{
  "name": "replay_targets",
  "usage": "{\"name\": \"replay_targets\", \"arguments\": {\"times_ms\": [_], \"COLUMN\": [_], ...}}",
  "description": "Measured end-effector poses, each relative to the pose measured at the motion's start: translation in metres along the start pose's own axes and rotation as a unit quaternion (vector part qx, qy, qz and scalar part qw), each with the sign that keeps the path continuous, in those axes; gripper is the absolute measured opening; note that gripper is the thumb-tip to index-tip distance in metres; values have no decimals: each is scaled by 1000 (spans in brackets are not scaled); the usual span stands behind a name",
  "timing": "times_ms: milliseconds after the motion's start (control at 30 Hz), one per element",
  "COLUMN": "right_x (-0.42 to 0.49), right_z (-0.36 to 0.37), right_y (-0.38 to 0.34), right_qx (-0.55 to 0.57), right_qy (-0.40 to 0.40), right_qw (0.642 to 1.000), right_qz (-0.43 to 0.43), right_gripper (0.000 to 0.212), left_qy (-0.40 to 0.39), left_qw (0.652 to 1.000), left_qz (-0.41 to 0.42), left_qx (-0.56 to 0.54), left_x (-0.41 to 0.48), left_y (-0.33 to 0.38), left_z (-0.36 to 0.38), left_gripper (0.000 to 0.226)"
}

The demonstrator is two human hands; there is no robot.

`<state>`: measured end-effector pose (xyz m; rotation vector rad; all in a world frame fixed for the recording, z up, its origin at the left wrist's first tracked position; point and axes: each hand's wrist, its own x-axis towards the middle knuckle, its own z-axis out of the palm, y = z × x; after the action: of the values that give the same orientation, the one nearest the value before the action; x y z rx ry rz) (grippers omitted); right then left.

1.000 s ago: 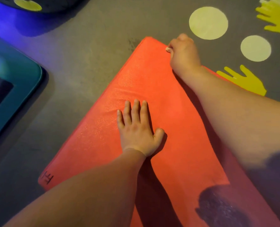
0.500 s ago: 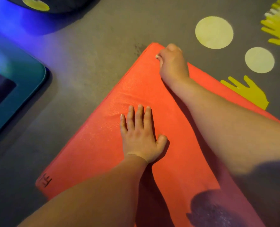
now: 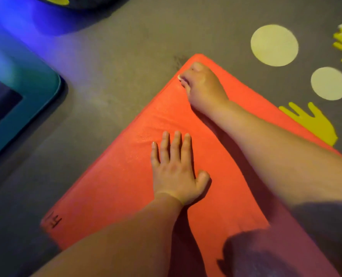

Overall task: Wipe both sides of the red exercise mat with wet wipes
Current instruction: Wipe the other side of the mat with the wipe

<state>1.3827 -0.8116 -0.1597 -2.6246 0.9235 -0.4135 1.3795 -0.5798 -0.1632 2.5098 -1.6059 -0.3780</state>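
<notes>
The red exercise mat (image 3: pixel 116 186) lies flat on the grey floor, running diagonally from the lower right to a far corner at the top centre. My left hand (image 3: pixel 176 170) presses flat on the mat's middle with straight fingers. My right hand (image 3: pixel 203 86) is curled near the mat's far corner and grips a white wet wipe (image 3: pixel 179 77), of which only a small edge shows past the fingers.
The grey floor mat (image 3: pixel 126 56) carries pale yellow circles (image 3: pixel 274 45) and yellow hand prints (image 3: pixel 312 121) to the right. A teal-edged pad (image 3: pixel 36 92) lies at the left. A dark round object with a yellow patch (image 3: pixel 56 0) sits at the top left.
My right hand has slid the wipe leftward along the mat's far edge towards its corner. My left hand has stayed pressed on the mat.
</notes>
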Motion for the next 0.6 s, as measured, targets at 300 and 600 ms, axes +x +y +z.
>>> {"name": "replay_targets", "arguments": {"times_ms": [300, 600], "right_x": [57, 40], "right_z": [0, 11], "right_y": [35, -29], "right_qx": [-35, -71], "right_qy": [31, -39], "right_qw": [995, 990], "right_qz": [91, 115], "right_gripper": [28, 28], "left_qy": [2, -8], "left_qw": [1000, 1000], "left_qz": [3, 0], "left_qx": [1, 4], "left_x": [0, 1], "left_y": [0, 0], "left_z": [2, 1], "left_gripper": [100, 99]}}
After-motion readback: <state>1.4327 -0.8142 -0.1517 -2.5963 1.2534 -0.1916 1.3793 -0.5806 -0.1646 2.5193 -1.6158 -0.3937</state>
